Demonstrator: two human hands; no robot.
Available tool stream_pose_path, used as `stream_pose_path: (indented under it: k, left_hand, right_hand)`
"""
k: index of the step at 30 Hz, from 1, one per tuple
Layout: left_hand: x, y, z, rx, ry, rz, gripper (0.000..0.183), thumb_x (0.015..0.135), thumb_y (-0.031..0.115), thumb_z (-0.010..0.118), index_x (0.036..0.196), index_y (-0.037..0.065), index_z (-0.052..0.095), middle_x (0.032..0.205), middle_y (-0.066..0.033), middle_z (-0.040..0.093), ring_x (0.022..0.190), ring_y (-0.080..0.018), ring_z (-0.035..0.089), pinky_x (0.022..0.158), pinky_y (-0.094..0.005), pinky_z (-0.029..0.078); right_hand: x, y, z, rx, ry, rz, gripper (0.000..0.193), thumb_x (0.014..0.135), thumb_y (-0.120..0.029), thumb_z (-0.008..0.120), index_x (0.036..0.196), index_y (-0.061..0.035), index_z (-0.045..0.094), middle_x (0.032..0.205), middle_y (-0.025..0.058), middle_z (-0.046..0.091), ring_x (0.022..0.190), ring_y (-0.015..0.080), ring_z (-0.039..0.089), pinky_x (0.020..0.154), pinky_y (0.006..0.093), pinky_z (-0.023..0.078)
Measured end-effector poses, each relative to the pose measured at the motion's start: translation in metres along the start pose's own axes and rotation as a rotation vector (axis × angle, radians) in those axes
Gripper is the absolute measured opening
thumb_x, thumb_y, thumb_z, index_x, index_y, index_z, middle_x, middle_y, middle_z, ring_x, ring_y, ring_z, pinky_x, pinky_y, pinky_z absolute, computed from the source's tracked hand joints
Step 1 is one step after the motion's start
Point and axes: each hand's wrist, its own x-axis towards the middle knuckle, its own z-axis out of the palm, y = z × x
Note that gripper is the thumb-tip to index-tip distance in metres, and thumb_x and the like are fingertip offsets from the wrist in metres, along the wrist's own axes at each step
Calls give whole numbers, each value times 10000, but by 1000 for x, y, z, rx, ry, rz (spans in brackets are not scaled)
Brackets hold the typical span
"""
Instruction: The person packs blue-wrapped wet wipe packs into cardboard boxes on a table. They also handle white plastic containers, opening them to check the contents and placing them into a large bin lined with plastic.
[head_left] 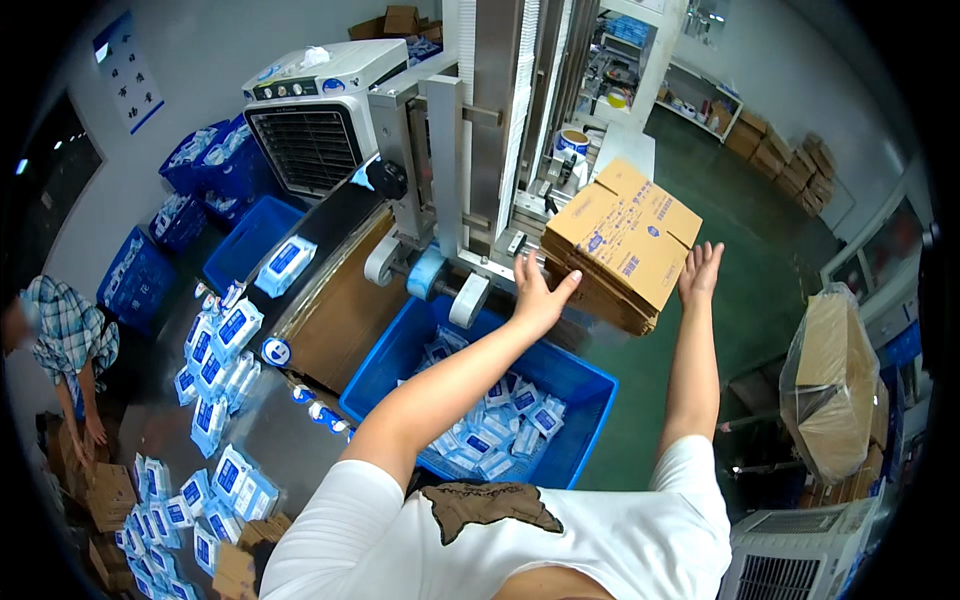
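A stack of flattened brown cardboard cartons (625,235) with blue print lies at the end of the machine, right of centre. My left hand (543,300) is at its near left side, fingers spread and thumb overlapping the stack's edge. On the right side, my right hand (702,272) is open, fingers stretched out and thumb close to the cardboard. Whether either hand presses on the stack, I cannot tell. Below my left forearm stands a blue crate (600,405) with many blue-and-white wipes packs (497,425) inside.
A conveyor belt (325,225) carries one wipes pack (286,265) toward a metal table (290,440) with heaped packs. A metal machine frame (445,165) rises ahead. Another person (75,340) works at far left. Blue crates (135,280) and an air cooler (310,135) stand behind; a plastic-wrapped carton (832,385) is right.
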Motion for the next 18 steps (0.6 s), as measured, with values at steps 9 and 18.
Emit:
stream_pose_path:
  k: [9, 18]
  left_hand:
    - [45, 49, -16, 383, -19, 233, 671, 844, 526, 611, 1323, 72, 490, 1514, -188, 269, 1401, -443, 171, 1134, -463, 207]
    - [-87, 55, -56, -275, 69, 597, 787, 857, 306, 686, 1373, -37, 201, 1408, -312, 263, 1337, -419, 296, 1094, -455, 256]
  right_hand:
    - [-151, -13, 41, -374, -272, -115, 547, 928, -251, 569, 1402, -46, 389, 1387, 59, 458, 1296, 198, 395, 1072, 344, 274]
    - [-250, -31, 71, -93, -329, -460, 638, 955, -188, 545, 1475, -29, 211, 1506, 141, 255, 1335, 296, 336, 1089, 445, 299]
